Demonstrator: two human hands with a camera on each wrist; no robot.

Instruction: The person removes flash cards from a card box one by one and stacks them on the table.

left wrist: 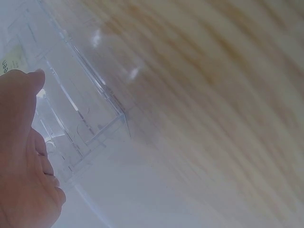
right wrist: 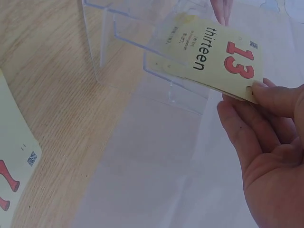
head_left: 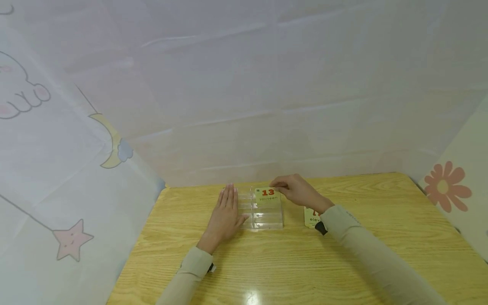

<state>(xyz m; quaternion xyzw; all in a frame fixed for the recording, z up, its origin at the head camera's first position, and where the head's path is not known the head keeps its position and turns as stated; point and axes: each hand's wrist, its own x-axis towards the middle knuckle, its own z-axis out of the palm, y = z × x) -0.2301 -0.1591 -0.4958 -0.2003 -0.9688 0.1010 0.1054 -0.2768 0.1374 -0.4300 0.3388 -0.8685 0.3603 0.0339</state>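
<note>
A clear plastic tiered holder point(head_left: 267, 221) stands near the back of the wooden table. In its right-hand rear slot sits a yellow number card point(right wrist: 221, 57) reading "13 thirteen", with at least one more card behind it. My right hand point(right wrist: 275, 128) pinches the upper corner of that card between thumb and fingers. Along the holder's left side lies my left hand point(head_left: 225, 214), fingers straight and together, thumb toward the holder's front. The left wrist view shows this hand point(left wrist: 23, 156) beside the clear tiers.
Another number card point(head_left: 310, 218), partly covered by the right wrist, lies on the table point(head_left: 305, 262) right of the holder. A pale cloth backdrop point(head_left: 244, 127) rises directly behind the table, with printed side panels at left and right.
</note>
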